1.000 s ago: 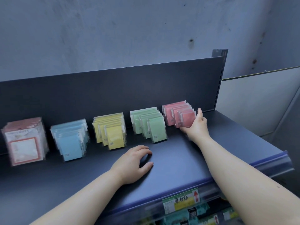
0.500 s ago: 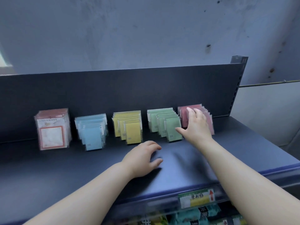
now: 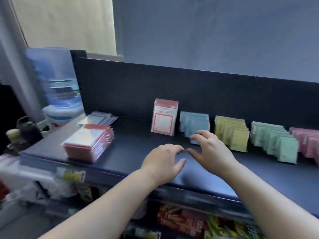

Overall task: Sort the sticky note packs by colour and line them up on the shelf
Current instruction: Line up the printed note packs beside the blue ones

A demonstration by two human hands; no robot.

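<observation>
Your left grip (image 3: 164, 163) slack, right grip (image 3: 212, 150) splayed, both empty. Careful: the blue packs (image 3: 195, 123) at twelve o'clock topple if you brush them.

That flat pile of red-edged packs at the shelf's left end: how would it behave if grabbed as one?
The red-edged pile looks like separate glossy-wrapped packs, so they would probably slide apart unless squeezed. Its layers sit staggered, which suggests it shears easily when pushed.

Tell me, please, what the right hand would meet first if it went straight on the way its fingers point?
Most likely the row of light blue sticky note packs: the right hand points its fingers at the front pack, though depth is unclear.
</observation>
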